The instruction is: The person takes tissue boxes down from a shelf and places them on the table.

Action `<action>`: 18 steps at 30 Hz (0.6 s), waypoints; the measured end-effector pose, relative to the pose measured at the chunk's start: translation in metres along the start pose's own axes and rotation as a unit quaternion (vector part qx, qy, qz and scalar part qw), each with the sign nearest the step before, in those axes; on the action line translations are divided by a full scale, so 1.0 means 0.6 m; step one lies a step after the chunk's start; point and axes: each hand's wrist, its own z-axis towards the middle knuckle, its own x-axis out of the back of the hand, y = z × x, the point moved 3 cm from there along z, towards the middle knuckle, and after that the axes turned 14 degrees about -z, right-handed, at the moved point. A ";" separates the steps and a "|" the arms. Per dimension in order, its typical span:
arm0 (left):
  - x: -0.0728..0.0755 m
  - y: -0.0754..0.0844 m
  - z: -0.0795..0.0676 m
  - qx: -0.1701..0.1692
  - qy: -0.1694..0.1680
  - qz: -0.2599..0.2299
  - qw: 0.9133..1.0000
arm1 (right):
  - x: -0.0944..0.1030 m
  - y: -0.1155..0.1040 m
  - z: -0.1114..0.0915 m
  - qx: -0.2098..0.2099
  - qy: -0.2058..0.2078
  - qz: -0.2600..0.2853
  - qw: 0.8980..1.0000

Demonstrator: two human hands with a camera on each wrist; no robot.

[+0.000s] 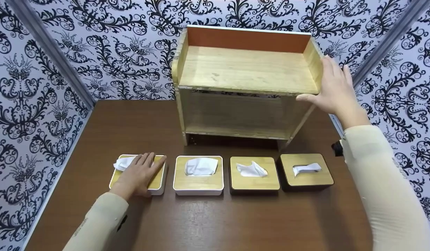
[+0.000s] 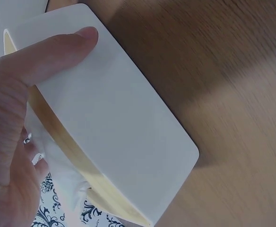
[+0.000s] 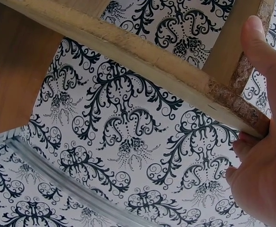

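At the left end of a row of tissue boxes, my left hand (image 1: 137,174) spans a white tissue box (image 1: 161,179) with a light wood lid. Its thumb presses the white front wall (image 2: 114,118) in the left wrist view, and the fingers reach over the lid to the back edge. Tissue sticks out beside the fingers. My right hand (image 1: 335,87) grips the right side panel of a wooden shelf unit (image 1: 246,68), thumb at the front edge of the upper board. In the right wrist view, the fingers go behind the rough panel edge (image 3: 152,61), where their tips are partly hidden.
Further right in the row stand another white tissue box (image 1: 198,183) and two dark ones, a middle one (image 1: 255,184) and an end one (image 1: 309,179), each with tissue showing. The shelf unit stands behind them on the brown table (image 1: 201,223). Patterned walls (image 1: 114,45) enclose the table.
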 end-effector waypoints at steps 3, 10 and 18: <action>0.001 -0.003 0.001 0.005 0.000 0.002 1.000 | 0.000 0.000 0.002 -0.001 -0.001 -0.002 1.000; 0.011 -0.013 0.000 0.031 -0.015 -0.036 0.999 | -0.001 0.008 -0.002 0.005 0.015 0.025 1.000; 0.067 -0.032 -0.010 0.053 0.029 -0.081 0.995 | -0.042 0.066 -0.052 0.005 -0.012 0.078 0.997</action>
